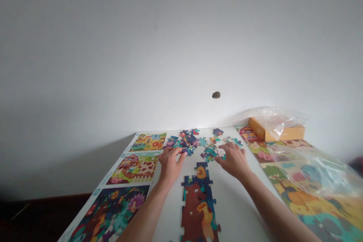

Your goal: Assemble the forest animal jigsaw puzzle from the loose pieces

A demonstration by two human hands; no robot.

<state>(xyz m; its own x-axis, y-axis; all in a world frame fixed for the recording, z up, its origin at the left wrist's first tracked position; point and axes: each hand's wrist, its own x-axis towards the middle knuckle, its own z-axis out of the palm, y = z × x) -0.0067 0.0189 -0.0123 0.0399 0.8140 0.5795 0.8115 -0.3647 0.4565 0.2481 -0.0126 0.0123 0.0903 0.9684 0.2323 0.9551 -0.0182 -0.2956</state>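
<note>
My left hand (169, 163) rests on the white table (235, 204) with its fingers curled on a dark blue puzzle piece (187, 150) at the near edge of a heap of loose puzzle pieces (195, 141). Palm down, my right hand (233, 159) lies over the right side of that heap, its fingertips on a white and teal piece (219, 154). Between my forearms lies a partly joined puzzle strip (200, 206) showing a brown bear on dark blue.
Three picture cards (133, 166) lie in a row along the table's left edge. At right lie finished puzzle pictures (300, 181), partly under a clear plastic bag (320, 174). An orange box (283, 132) stands at the back right against the white wall.
</note>
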